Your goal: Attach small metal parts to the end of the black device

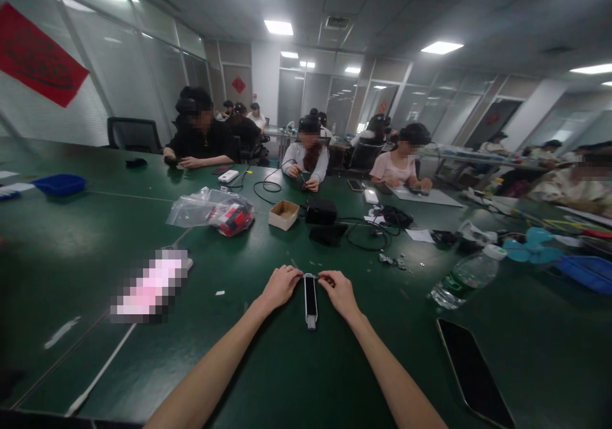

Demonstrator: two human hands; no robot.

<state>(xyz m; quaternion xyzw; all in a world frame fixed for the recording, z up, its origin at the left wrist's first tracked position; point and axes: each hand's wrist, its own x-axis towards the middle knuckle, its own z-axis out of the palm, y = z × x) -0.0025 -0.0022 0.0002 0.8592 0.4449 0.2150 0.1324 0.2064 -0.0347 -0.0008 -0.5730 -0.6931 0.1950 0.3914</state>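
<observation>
In front of me on the green table lies a narrow device with a white frame and a black face. A pale tab sticks out of its near end. My left hand is closed in a pinch at the device's far left corner. At the far right corner my right hand also pinches, with thumb and fingers together around something small and dark. What either hand holds is too small to name. Both forearms rest low over the table, one on each side of the device.
Farther off stand a small open cardboard box, a black box and a plastic bag with red parts. To the right are a water bottle and a phone. A blurred-out phone lies left. Several people sit opposite.
</observation>
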